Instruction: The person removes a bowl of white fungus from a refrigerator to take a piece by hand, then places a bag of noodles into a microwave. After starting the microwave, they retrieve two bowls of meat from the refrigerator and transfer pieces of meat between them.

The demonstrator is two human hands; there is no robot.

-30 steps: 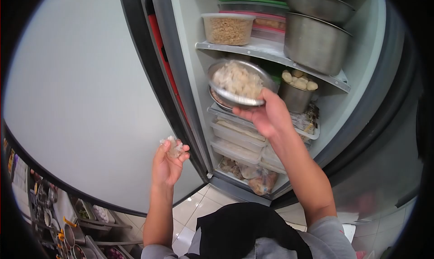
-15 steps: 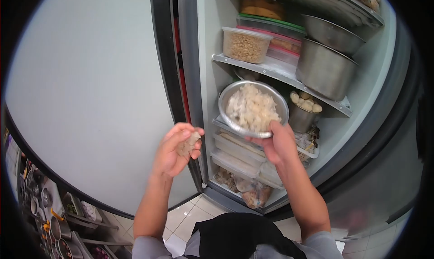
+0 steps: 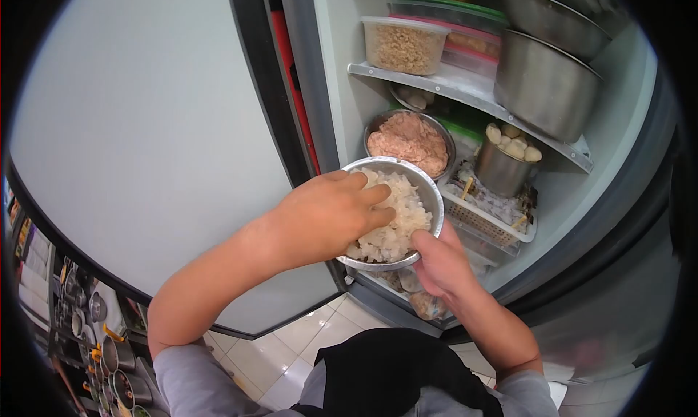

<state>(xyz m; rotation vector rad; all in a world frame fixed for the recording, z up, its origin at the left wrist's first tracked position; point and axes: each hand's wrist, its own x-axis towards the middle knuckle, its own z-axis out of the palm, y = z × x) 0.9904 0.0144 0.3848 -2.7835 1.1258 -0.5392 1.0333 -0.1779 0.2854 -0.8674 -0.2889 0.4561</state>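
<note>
Open fridge, seen from above my hands. My right hand [image 3: 443, 264] holds the steel bowl [image 3: 430, 199] of pale, shredded food [image 3: 396, 221] by its near rim, thumb over the edge and the other fingers under it, out of sight. My left hand [image 3: 327, 213] lies across the bowl's left side, its fingers [image 3: 374, 199] curled down onto the food; whether they pinch any of it I cannot tell. The bowl hangs in the air in front of the fridge shelves, resting on nothing.

Risks, as I judge them: the bowl is carried by one hand at one edge, so the downward press of my left fingers could tip it and spill food to the tiled floor [image 3: 291, 344] below. Loose shreds heaped near the rim could also slide off if the bowl tilts.

Surroundings, largest first: the fridge door [image 3: 145, 141], to the left of my fingers; a big steel pot [image 3: 545, 82] on the upper shelf [image 3: 465, 90], well beyond my fingers to the right; a bowl of pinkish minced food [image 3: 408, 141] just beyond my fingers, close behind the held bowl; a clear tub of brown crumbs [image 3: 403, 46] above that; a steel cup of pale balls [image 3: 505, 162] to the right; a wire-sided tray [image 3: 487, 224] beside my right thumb. The minced-food bowl and the tray crowd the shelf space directly ahead.
</note>
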